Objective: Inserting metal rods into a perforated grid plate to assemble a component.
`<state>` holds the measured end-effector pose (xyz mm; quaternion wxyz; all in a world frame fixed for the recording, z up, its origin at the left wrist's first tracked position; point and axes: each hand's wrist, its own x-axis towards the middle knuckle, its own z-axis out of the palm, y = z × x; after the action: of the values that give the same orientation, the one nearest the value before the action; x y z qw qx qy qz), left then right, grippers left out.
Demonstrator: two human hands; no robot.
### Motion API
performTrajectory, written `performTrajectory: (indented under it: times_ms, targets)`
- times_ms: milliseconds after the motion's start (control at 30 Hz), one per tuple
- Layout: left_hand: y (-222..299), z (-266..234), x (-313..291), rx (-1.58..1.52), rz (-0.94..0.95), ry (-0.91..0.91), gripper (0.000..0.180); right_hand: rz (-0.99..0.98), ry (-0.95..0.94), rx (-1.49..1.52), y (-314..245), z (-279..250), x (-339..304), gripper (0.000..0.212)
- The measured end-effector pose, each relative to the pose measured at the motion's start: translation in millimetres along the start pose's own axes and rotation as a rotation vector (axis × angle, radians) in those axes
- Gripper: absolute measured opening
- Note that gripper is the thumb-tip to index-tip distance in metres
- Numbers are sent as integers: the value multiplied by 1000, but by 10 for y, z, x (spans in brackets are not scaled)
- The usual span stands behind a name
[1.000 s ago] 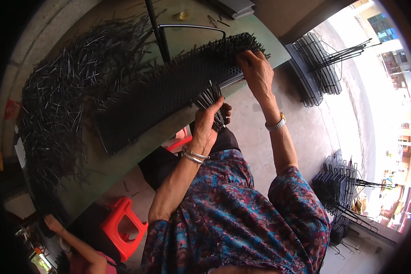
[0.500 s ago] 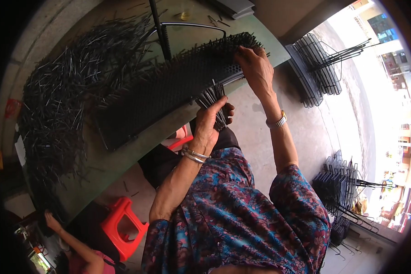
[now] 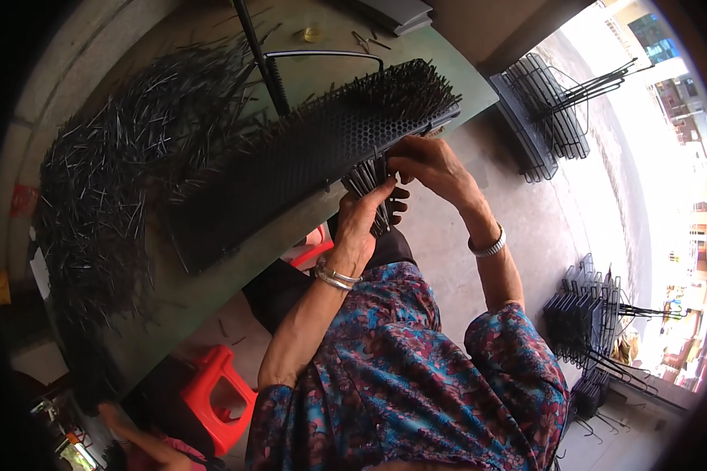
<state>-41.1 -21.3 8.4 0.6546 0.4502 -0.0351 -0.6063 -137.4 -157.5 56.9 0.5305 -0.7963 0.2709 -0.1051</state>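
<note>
Our left hand (image 3: 359, 225) clasps a bundle of sticks (image 3: 367, 187) by the table's (image 3: 188, 306) near edge, presumably keeping them handy for our right hand (image 3: 436, 169), bunched there, its grip unclear. The holed board (image 3: 291, 161) lies along that edge, likely for easy reach.

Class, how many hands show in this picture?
3: the wearer's left hand gripping dark strips, the right hand close beside it, and a co-worker's hand at lower left; the co-worker's other hand may be hidden.
</note>
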Motion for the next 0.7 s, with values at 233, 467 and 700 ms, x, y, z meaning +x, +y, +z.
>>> performTrajectory:
  times_ms: [233, 467, 700]
  targets:
    - [-8, 28, 27, 30, -33, 27, 22, 55, -18, 120, 137, -36, -7, 17]
    - [-39, -78, 233, -194, -17, 122, 19, -34, 522, 21, -3, -175, -39, 13]
    - [-61, -34, 271, -270, -69, 91, 19, -256, 769, -292, 205, -302, 267, 9]
